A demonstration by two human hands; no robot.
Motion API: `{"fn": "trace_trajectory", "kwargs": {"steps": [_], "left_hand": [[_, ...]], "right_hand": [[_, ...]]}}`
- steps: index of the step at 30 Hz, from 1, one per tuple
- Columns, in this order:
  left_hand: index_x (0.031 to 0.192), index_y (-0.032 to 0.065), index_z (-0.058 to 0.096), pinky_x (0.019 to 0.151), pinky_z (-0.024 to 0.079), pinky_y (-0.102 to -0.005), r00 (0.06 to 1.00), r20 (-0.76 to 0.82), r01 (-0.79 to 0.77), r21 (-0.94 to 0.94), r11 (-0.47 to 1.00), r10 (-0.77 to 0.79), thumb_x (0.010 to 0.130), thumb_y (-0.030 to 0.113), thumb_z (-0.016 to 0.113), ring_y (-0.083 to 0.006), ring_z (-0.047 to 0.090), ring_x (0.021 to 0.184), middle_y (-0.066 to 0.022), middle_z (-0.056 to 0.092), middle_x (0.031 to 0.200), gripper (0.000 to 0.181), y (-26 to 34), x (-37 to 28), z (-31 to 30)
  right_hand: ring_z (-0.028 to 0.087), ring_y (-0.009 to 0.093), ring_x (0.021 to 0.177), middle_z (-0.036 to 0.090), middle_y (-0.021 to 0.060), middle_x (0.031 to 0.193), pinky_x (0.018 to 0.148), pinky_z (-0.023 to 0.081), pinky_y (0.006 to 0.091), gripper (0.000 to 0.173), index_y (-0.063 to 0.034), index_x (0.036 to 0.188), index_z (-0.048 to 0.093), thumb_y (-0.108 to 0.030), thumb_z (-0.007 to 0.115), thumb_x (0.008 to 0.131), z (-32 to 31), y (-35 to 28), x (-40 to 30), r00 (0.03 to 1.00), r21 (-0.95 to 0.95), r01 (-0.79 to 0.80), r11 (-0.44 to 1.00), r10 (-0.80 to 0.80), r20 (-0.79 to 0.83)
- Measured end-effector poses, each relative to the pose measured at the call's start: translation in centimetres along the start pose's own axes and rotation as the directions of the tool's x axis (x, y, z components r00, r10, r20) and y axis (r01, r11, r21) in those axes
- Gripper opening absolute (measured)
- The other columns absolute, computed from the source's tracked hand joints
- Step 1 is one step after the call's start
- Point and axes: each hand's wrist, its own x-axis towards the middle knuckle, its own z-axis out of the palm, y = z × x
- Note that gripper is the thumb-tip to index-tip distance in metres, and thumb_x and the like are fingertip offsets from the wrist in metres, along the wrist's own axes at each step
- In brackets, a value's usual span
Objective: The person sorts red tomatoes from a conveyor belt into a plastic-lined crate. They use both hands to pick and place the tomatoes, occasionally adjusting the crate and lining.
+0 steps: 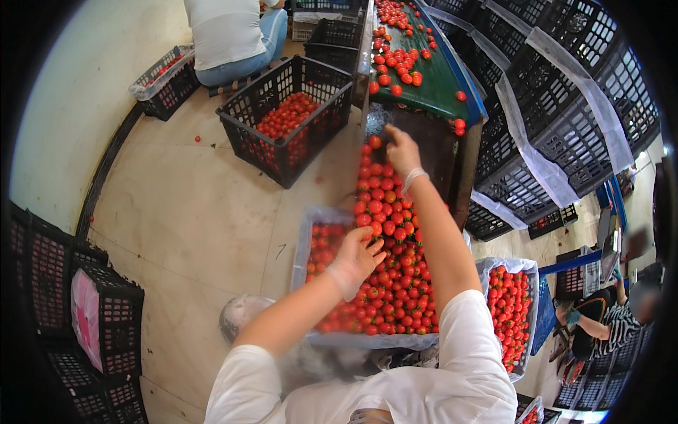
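Observation:
Cherry tomatoes [377, 204] cover the lower end of a dark metal chute [437, 153] and reach down into a lined crate [303, 254] in front of me. My left hand [356, 259], in a thin clear glove, has its fingers apart at the left side of the tomatoes, palm turned inward. Farther up the chute is my right hand [403, 153], also gloved, with the index finger stretched out beside a single tomato [375, 142]. Its other fingers are partly hidden, so whether it holds anything is unclear. Past it, more tomatoes [400, 63] lie on a green conveyor belt [434, 100].
Left of the chute stands a black crate [249, 124] partly filled with tomatoes. A person [228, 37] sits beyond it. Stacked black crates [551, 122] rise at the right, and a full lined crate [508, 312] is by my right elbow. Another person [609, 323] sits far right.

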Motion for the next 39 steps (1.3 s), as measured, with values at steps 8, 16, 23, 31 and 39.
{"fn": "trace_trajectory", "kwargs": {"steps": [8,16,23,31,39], "left_hand": [[0.108,0.0074,0.041,0.106,0.022,-0.0504,1.0,-0.001,0.006,0.008,1.0,-0.006,0.081,0.019,0.057,-0.0353,0.029,0.128,-0.0104,0.028,0.132,0.033,0.0,0.3,-0.1],[0.117,0.0052,0.036,0.105,0.025,-0.049,0.999,-0.032,0.007,0.0,1.0,-0.007,0.079,0.017,0.058,-0.033,0.035,0.122,-0.0103,0.029,0.131,0.046,0.1,0.2,-0.6],[0.116,0.0066,0.039,0.107,0.021,-0.0483,0.997,-0.074,0.005,0.009,1.0,-0.005,0.078,0.019,0.059,-0.0324,0.032,0.125,-0.0095,0.032,0.129,0.045,-0.5,0.9,-0.4],[0.093,0.0155,0.049,0.104,0.019,-0.0509,0.989,-0.14,0.059,0.158,0.986,-0.037,0.075,0.024,0.058,-0.0291,0.045,0.109,-0.0044,0.05,0.108,0.022,-0.1,1.4,-1.9],[0.086,0.0142,0.048,0.102,0.027,-0.0529,0.996,-0.053,0.076,0.104,0.992,-0.071,0.074,0.014,0.057,-0.0284,0.045,0.1,-0.0054,0.049,0.1,0.015,-0.4,1.3,-1.8]], "right_hand": [[0.055,0.034,0.1,0.055,0.0146,0.113,0.083,0.046,0.0422,0.035,-0.0158,0.112,0.054,-0.016,0.055,0.078,0.4,-2.3,-0.5,0.975,-0.322,-0.144,0.936,0.19,0.116],[0.056,0.017,0.09,0.057,0.0099,0.102,0.08,0.045,0.0287,0.028,-0.0031,0.11,0.053,-0.009,0.059,0.083,-10.2,-18.1,2.9,0.74,0.38,0.506,0.774,-0.165,-0.652],[0.056,0.033,0.1,0.056,0.0152,0.114,0.089,0.044,0.0379,0.048,-0.0147,0.121,0.055,-0.026,0.063,0.075,-1.3,-3.4,2.6,0.986,-0.1,0.096,0.99,-0.082,0.142],[0.043,0.034,0.115,0.049,0.0101,0.124,0.092,0.041,0.0451,0.056,-0.0116,0.126,0.044,-0.029,0.06,0.075,1.3,-3.9,-7.8,0.909,-0.386,0.207,0.899,-0.031,0.416],[0.062,0.028,0.082,0.064,0.0118,0.087,0.074,0.049,0.0355,0.015,-0.0067,0.091,0.065,-0.007,0.059,0.077,-8.6,0.7,-13.8,0.977,-0.01,-0.175,0.985,0.172,-0.126]]}}
